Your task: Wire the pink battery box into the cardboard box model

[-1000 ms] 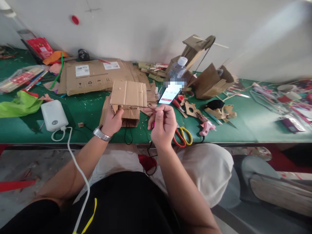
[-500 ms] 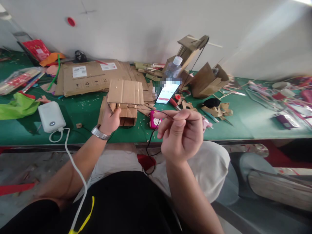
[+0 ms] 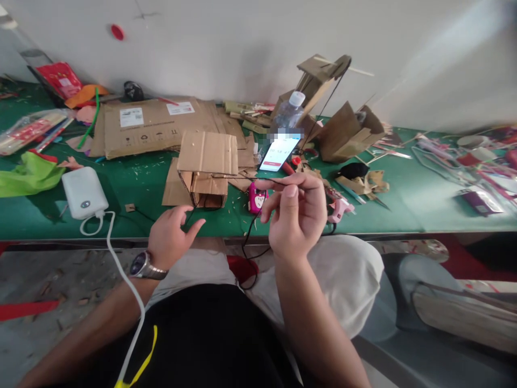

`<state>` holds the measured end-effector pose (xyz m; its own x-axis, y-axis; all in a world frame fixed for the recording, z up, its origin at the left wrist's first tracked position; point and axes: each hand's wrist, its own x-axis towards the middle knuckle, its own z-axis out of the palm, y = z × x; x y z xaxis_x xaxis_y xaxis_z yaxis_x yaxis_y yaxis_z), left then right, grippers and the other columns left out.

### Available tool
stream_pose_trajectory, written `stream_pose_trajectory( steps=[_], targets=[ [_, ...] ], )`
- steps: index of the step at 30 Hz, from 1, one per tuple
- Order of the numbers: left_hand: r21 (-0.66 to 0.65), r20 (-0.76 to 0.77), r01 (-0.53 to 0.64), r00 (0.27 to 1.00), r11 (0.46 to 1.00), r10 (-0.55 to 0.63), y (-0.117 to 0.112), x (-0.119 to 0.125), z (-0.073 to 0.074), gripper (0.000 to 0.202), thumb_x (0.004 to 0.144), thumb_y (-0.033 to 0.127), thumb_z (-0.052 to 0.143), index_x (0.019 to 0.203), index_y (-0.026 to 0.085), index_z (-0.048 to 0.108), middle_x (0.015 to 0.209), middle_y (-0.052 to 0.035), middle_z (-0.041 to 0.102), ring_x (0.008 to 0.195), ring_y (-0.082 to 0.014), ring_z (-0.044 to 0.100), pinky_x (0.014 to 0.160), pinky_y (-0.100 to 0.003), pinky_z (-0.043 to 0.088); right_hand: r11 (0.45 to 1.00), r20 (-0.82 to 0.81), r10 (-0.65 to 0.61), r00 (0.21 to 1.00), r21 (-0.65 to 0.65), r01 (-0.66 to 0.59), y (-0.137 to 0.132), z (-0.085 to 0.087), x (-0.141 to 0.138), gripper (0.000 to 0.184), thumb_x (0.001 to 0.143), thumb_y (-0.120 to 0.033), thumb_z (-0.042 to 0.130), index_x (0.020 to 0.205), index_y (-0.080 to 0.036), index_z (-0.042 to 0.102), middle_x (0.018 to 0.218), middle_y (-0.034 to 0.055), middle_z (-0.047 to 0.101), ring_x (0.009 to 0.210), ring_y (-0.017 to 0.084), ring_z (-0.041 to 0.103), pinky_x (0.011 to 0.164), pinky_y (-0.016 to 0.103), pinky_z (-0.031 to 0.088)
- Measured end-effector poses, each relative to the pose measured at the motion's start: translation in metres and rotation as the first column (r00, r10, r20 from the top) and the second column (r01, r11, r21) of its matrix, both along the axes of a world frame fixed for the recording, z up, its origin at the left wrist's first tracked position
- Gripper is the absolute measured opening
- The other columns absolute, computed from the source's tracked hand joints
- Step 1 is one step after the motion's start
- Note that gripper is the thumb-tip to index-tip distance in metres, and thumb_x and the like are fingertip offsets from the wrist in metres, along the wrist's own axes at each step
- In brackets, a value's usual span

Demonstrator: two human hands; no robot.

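A small cardboard box model (image 3: 208,168) stands on the green table (image 3: 137,183) in front of me. My right hand (image 3: 297,215) is raised above the table's front edge, its thumb and fingers pinching a thin dark string (image 3: 246,178) that runs left to the box. My left hand (image 3: 172,237) hovers near the table's front edge below the box, with its fingers apart and nothing in them. A watch sits on that wrist.
A white power bank (image 3: 84,192) with a white cable lies at left. A phone (image 3: 279,152), a water bottle (image 3: 288,110), a pink glue gun (image 3: 339,207), a small pink device (image 3: 255,198), flat cardboard (image 3: 153,126) and cardboard scraps crowd the table's back and right.
My left hand has let go of the cardboard box and dropped back to the table's front edge. My right hand still pinches the string, drawn to the right away from the box.
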<state>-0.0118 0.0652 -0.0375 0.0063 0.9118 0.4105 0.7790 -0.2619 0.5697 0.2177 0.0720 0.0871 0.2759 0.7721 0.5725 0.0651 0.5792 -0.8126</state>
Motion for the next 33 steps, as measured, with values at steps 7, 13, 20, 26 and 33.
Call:
stream_pose_trajectory(
  steps=[7,13,20,26,33],
  targets=[
    [0.018,-0.221,0.157,0.964,0.987,-0.149,-0.007,-0.004,0.010,0.027,0.103,0.031,0.058,0.077,0.024,0.065,0.069,-0.0037,0.066,0.070,-0.0236,0.061,0.069,-0.037,0.040,0.997,0.019,0.064,0.998,-0.050,-0.063,0.006,-0.013,-0.010,0.018,0.110,-0.042,0.053,0.104,-0.025,0.054,0.097,0.0042,0.081,0.041,0.007,0.051,0.038,0.023,0.039],
    [0.063,-0.245,0.455,0.870,0.888,-0.428,-0.052,-0.018,0.026,0.027,0.099,0.023,0.060,0.073,0.024,0.064,0.066,-0.0016,0.063,0.065,-0.0199,0.058,0.068,-0.037,0.045,0.999,-0.017,0.027,0.999,-0.040,-0.027,0.011,-0.013,-0.006,0.017,0.110,-0.040,0.053,0.103,-0.025,0.054,0.099,0.0048,0.081,0.041,0.006,0.054,0.038,0.022,0.041],
    [-0.091,-0.332,0.468,0.818,0.879,-0.470,-0.080,-0.047,0.015,0.024,0.102,0.027,0.057,0.081,0.021,0.066,0.074,-0.0025,0.066,0.073,-0.0203,0.058,0.074,-0.040,0.043,0.999,-0.063,0.038,0.997,0.035,-0.036,0.017,-0.004,-0.002,0.015,0.109,-0.039,0.057,0.102,-0.026,0.057,0.092,0.0012,0.075,0.052,0.010,0.065,0.037,0.021,0.042],
    [-0.029,-0.277,0.415,0.871,0.909,-0.406,-0.077,-0.047,0.010,0.016,0.102,0.030,0.062,0.111,0.019,0.068,0.094,-0.0056,0.073,0.087,-0.0226,0.065,0.083,-0.039,0.050,0.988,-0.038,-0.029,0.999,0.148,0.034,0.012,0.016,-0.001,0.014,0.109,-0.039,0.058,0.102,-0.027,0.059,0.088,0.0014,0.071,0.074,0.016,0.077,0.035,0.020,0.041],
    [0.143,-0.210,0.194,0.964,0.971,-0.161,-0.050,-0.048,0.007,0.039,0.096,0.022,0.066,0.134,0.016,0.061,0.119,-0.0160,0.067,0.113,-0.0323,0.063,0.100,-0.049,0.055,0.990,0.043,0.087,0.995,0.107,-0.092,0.013,0.026,0.003,0.012,0.109,-0.031,0.059,0.100,-0.024,0.061,0.097,0.0021,0.081,0.042,0.006,0.056,0.034,0.023,0.040]
  ],
)
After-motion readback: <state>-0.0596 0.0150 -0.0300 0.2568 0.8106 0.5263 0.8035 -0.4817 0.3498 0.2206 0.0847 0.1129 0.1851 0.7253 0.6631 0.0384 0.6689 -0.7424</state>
